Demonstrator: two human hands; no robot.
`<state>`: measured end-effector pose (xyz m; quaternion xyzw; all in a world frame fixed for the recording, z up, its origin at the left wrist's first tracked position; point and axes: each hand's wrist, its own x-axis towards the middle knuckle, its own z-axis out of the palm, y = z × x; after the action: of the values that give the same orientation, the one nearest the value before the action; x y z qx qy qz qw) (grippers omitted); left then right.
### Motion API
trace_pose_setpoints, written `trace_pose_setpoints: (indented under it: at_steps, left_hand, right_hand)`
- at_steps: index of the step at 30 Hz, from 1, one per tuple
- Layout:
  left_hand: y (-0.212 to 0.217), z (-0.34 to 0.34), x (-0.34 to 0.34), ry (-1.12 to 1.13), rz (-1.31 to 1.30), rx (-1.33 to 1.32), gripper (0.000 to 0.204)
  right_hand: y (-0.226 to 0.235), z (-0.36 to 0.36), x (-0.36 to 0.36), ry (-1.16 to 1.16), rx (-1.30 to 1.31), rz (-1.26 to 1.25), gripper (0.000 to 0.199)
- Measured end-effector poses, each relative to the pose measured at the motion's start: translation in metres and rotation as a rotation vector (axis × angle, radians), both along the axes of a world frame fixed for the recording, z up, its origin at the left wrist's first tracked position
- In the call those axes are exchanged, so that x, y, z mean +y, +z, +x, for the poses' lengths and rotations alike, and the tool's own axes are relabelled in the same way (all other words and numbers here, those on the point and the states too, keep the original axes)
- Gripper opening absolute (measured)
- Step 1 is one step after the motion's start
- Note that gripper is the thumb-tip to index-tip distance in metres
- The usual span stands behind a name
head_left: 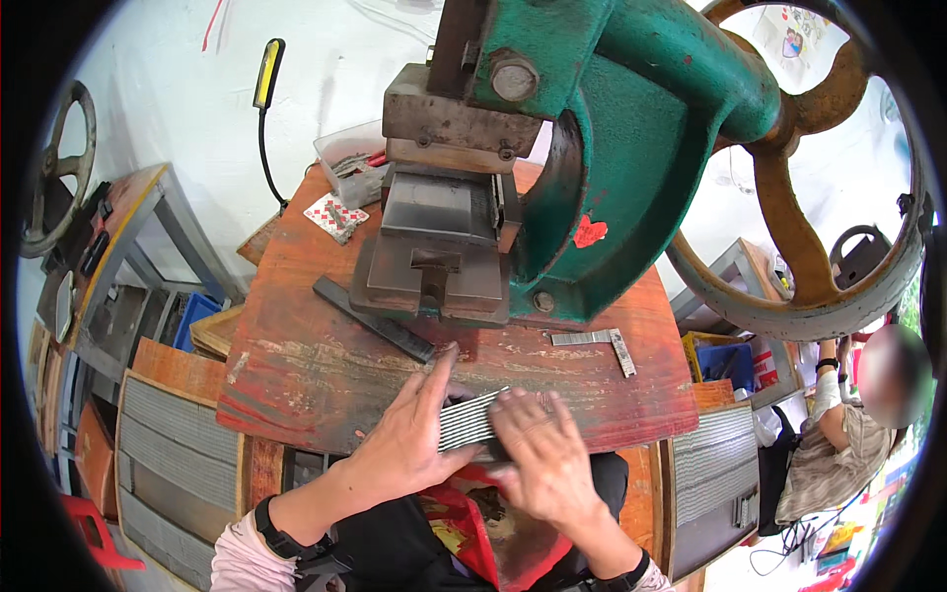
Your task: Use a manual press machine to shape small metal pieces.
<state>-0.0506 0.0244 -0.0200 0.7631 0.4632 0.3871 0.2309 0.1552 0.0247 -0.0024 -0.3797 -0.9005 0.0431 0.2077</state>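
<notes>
Left hand, right hand clasp strips between them — I'd press both ends evenly, keep edges flush.

Wall: white plaster, scuffed and streaked with grey, behind the tabletop.
Tabletop: reddish-brown wood with rounded front corners, its finish worn through in pale and dark patches.
Lamp: yellow-and-black head on a thin black flexible neck, standing near the wall.
Left side: a bench with a yellow-edged top on grey legs, a blue bin low beside it, a red stool nearer.
Right side: another grey-framed bench farther back.
Light: even, glaring toward the right edge.
</notes>
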Motion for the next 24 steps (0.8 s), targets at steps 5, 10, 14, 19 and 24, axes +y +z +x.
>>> trace_pose_setpoints:
  at_steps: [5,10,14,19,24]
  left_hand:
    - [-0.003,0.000,0.002,-0.001,0.011,-0.032,0.112]
    - [-0.006,-0.002,0.002,-0.002,0.051,-0.042,0.119]
    - [-0.007,0.000,0.001,-0.002,0.110,-0.059,0.122]
    - [-0.006,0.000,0.001,-0.020,0.085,-0.051,0.124]
    - [-0.004,0.002,0.000,-0.008,0.080,-0.032,0.123]
  right_hand:
    - [0.007,-0.003,-0.001,0.101,0.094,0.017,0.065]
    - [-0.002,-0.028,-0.003,0.304,0.160,-0.095,0.063]
    - [-0.005,-0.018,0.003,0.232,0.045,-0.031,0.065]
    - [0.004,0.011,0.011,0.027,-0.077,0.058,0.060]
    - [0.007,0.007,0.009,-0.014,0.097,0.038,0.064]
